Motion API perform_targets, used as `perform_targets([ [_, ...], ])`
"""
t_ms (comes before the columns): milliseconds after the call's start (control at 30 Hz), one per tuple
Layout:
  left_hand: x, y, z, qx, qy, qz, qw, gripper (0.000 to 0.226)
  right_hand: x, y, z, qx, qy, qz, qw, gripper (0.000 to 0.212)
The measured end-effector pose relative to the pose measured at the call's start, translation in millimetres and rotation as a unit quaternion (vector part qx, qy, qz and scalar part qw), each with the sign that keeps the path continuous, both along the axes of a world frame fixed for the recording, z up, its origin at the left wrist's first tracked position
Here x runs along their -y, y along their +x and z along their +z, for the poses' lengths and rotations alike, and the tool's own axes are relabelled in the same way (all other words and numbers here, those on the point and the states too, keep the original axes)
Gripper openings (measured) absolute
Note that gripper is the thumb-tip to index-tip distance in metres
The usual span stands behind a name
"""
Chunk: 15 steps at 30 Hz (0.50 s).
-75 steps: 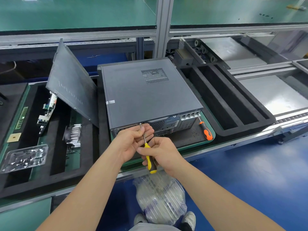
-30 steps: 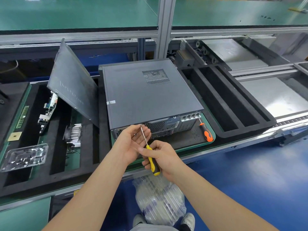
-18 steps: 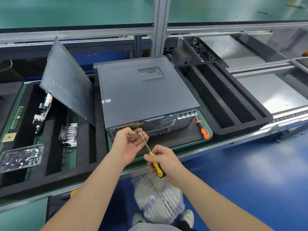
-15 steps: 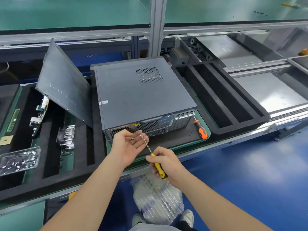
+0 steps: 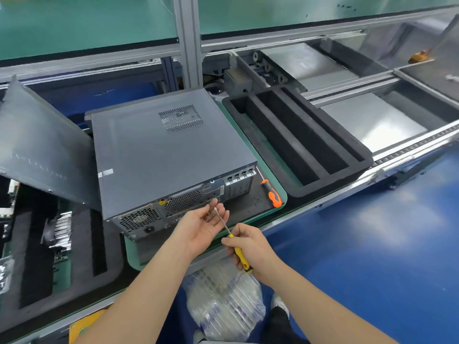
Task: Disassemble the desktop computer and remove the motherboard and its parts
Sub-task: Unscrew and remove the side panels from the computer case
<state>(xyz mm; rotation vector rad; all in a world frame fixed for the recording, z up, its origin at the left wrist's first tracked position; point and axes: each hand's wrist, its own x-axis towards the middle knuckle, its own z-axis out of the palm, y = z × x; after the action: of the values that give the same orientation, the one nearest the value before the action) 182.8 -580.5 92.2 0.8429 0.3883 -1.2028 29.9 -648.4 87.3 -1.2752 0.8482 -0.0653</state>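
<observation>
The computer (image 5: 161,155) lies flat on a green mat (image 5: 282,194) on the tabletop (image 5: 318,206), its closed grey cover facing up and its back panel of vents and ports turned toward the person. The left hand (image 5: 202,225) is held palm up just in front of that back panel, its fingers (image 5: 222,214) relaxed and spread, closed on nothing. A few small dark bits (image 5: 208,216) rest in the palm, too small to tell what they are. The right hand (image 5: 252,247) is just beside it, nearer the person, with its fingers wrapped round the handle of a yellow screwdriver (image 5: 239,255). The thin metal shaft slants up and left, and its tip sits over the fingers of the left hand, apart from the computer.

An orange screwdriver (image 5: 272,193) lies on the mat to the right of the computer, near its back corner. Further right is a black foam tray (image 5: 367,161) with long slots. On the left a loose grey side panel (image 5: 42,150) leans tilted against the computer, and below it a finned metal heat sink (image 5: 59,232) sits in another black foam tray (image 5: 82,266). A clear plastic bag (image 5: 223,301) is on the blue floor (image 5: 372,244) by the person's feet
</observation>
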Motion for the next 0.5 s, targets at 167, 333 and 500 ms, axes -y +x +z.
perform_targets([
  [167, 54.7, -26.3, -4.7, 0.005, 0.000, -0.035, 0.999, 0.029, 55.5, -18.1, -5.3, 0.019, 0.006, -0.037, 0.999, 0.015],
  [333, 131.0, -53.1, -3.3, -0.001, 0.004, -0.042, 0.999, 0.034, 139.6, -35.5, -6.9, 0.015, 0.030, -0.057, 0.998, 0.016],
  [500, 219.5, -66.7, -1.5, 0.044, 0.046, -0.045, 0.997, 0.046, 233.6, -48.7, -4.8, -0.007, 0.006, -0.070, 0.998, 0.018],
])
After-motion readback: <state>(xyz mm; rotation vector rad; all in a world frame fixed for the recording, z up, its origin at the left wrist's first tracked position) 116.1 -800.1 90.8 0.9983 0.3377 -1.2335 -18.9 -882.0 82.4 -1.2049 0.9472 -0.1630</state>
